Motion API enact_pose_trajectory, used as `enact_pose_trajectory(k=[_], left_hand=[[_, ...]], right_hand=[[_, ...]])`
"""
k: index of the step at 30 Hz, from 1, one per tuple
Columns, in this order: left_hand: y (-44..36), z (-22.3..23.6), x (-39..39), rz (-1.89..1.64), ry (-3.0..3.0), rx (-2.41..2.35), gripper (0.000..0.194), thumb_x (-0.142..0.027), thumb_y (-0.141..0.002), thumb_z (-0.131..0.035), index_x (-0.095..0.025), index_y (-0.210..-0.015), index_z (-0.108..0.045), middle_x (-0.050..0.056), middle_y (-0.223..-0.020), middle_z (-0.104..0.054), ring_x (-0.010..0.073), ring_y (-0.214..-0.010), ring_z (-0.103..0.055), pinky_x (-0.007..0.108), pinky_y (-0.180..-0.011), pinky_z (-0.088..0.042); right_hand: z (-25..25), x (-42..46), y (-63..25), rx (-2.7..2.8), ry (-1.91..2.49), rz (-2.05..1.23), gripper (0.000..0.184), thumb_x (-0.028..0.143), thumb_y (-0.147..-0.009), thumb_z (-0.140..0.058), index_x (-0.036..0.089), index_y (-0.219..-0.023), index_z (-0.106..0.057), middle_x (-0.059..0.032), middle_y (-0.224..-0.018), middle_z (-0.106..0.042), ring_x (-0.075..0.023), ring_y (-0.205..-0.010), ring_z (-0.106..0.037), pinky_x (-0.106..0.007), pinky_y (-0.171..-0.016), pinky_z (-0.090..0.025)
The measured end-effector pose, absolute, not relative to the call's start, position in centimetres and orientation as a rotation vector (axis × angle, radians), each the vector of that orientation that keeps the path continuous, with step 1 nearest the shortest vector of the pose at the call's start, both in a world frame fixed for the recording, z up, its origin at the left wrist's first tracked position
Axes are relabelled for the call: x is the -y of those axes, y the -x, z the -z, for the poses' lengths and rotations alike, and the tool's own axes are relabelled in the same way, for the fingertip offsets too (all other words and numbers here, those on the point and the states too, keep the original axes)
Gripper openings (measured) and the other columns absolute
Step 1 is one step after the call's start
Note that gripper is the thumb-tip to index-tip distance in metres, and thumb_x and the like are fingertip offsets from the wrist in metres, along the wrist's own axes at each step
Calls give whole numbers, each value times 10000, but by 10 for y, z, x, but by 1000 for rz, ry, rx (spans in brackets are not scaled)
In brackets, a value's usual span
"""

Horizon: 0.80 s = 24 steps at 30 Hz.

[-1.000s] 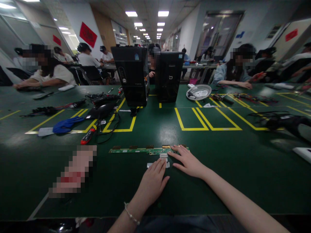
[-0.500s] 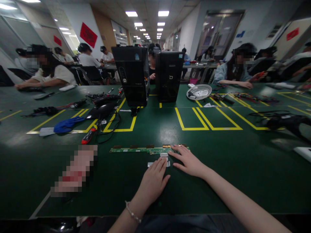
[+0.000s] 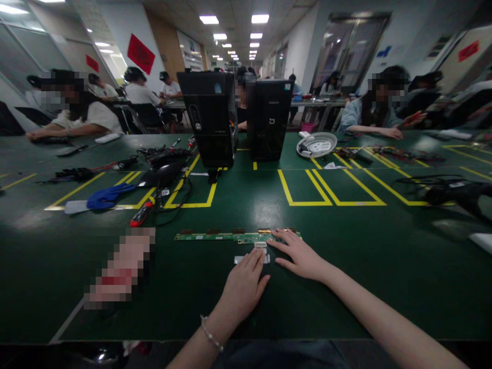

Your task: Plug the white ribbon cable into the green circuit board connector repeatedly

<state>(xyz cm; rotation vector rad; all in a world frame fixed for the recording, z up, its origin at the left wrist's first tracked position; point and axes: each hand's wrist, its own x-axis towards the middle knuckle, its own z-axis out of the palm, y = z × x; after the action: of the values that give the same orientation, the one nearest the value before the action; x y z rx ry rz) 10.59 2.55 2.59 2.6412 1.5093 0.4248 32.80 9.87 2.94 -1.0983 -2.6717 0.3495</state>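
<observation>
A long, narrow green circuit board [image 3: 215, 238] with copper-coloured tabs along its far edge lies on the green table in front of me. My right hand [image 3: 299, 255] rests with spread fingers over the board's right end, hiding part of it. Below the board's middle, a white flat piece [image 3: 260, 245] runs toward my left hand [image 3: 245, 282]. The outstretched fingers of that hand lie flat on it, side by side, with the thumb apart. A pale strip [image 3: 241, 260] shows from under these fingers; their tips partly cover it.
Two black computer towers [image 3: 207, 120] stand at the table's far side. To the left lie a red-and-black screwdriver [image 3: 142, 214], a blue glove [image 3: 109, 196], cables and a blurred-out patch [image 3: 123, 269]. A white basket [image 3: 317, 145] sits back right. Several people sit around.
</observation>
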Motion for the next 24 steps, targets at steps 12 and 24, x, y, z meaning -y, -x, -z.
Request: enact_pose_trajectory(k=[12,24], left_hand=[[-85,-37,-45,-289,-2713,-1262,415,-278,-991,-406,-161,-1388,-442,103,-1439,-484,233,-1312,-456,406,-1067,-399],[-64,-45,-63,-259,-2731,-1041,413,-281,-1006,-373,-246,-1416,-413,25,-1465,-454,188,-1302,-461,346,-1065,-378]], right_hand=[[-26,-100,-331,2687,1072,-350,549,493,-942,-430,296,-1452,-383,-64,-1531,-295,-267,-1419,-225,-529,-1142,-224],[-29,-99,-332,2704,1062,-341,561,499,-940,-427,287,-1457,-376,-63,-1535,-287,-262,-1419,-223,-522,-1145,-221]])
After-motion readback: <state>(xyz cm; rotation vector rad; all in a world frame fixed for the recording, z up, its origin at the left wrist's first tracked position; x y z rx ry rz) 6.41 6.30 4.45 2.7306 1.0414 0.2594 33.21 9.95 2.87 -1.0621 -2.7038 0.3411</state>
